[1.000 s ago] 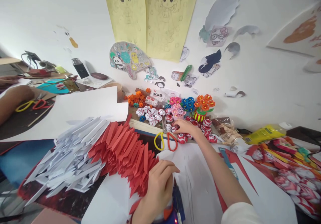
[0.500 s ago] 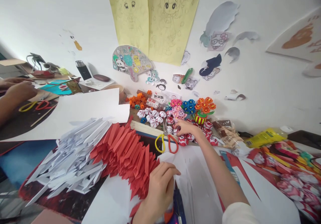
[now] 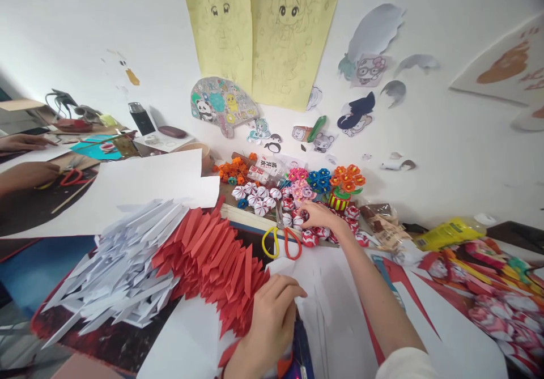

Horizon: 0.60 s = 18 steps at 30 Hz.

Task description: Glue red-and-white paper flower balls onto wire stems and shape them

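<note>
My right hand (image 3: 318, 214) reaches across to the back of the table. Its thumb and fingers close round a small red-and-white paper ball (image 3: 304, 214) among several similar ones. My left hand (image 3: 272, 316) is low in the middle with its fingers curled together; what they may hold is hidden. Just right of it lies a dark blue object (image 3: 302, 348), partly covered. Beside my left hand fans a row of folded red paper strips (image 3: 212, 248), with a heap of white strips (image 3: 131, 265) further left. Scissors (image 3: 280, 243) with one yellow and one red handle lie between my hands.
White-and-red balls (image 3: 259, 197), orange flowers (image 3: 347, 178) in a striped pot and blue flowers (image 3: 319, 179) stand along the wall. A yellow packet (image 3: 453, 231) lies at right, above more paper balls (image 3: 505, 322). Another person's hands (image 3: 32, 175) are at far left.
My right hand has shifted slightly at the paper ball, while my left hand stays nearly still. The other person's hands have moved apart and down at the left.
</note>
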Tool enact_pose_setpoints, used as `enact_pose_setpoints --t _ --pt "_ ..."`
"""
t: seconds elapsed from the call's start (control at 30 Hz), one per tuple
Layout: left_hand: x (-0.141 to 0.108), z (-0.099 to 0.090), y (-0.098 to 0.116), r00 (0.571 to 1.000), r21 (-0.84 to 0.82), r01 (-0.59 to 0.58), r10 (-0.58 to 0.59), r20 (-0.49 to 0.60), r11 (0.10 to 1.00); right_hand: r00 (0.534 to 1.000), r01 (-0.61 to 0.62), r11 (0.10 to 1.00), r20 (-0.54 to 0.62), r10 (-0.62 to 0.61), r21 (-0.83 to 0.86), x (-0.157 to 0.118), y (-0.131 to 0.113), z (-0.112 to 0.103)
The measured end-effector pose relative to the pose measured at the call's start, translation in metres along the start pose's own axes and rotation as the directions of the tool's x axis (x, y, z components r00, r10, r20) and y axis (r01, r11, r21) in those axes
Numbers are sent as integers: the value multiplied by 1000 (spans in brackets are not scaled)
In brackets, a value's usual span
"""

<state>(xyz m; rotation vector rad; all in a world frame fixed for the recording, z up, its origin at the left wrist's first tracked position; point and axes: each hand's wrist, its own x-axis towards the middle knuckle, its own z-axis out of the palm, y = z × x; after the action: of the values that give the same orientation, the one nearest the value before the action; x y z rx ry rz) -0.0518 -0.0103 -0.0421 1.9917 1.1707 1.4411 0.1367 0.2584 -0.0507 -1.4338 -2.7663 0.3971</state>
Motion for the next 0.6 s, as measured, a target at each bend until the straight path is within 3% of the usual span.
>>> enact_pose_setpoints --t 0.27,0.4,0.53,0.6 --pt "-1 1 0 1000 23 -7 7 12 1000 994 37 995 -102 -27 93 -9 -6 -15" --pt "-2 1 -1 1000 36 4 -5 3 999 977 79 988 -208 -51 129 -29 -18 -36" --pt "1 2 -1 983 -47 155 -159 -97 987 949 157 980 -294 -114 126 -77 -59 -69" --pt "4 3 0 957 -135 258 -273 -102 957 923 256 964 -314 -220 75 -106 -91 -81"
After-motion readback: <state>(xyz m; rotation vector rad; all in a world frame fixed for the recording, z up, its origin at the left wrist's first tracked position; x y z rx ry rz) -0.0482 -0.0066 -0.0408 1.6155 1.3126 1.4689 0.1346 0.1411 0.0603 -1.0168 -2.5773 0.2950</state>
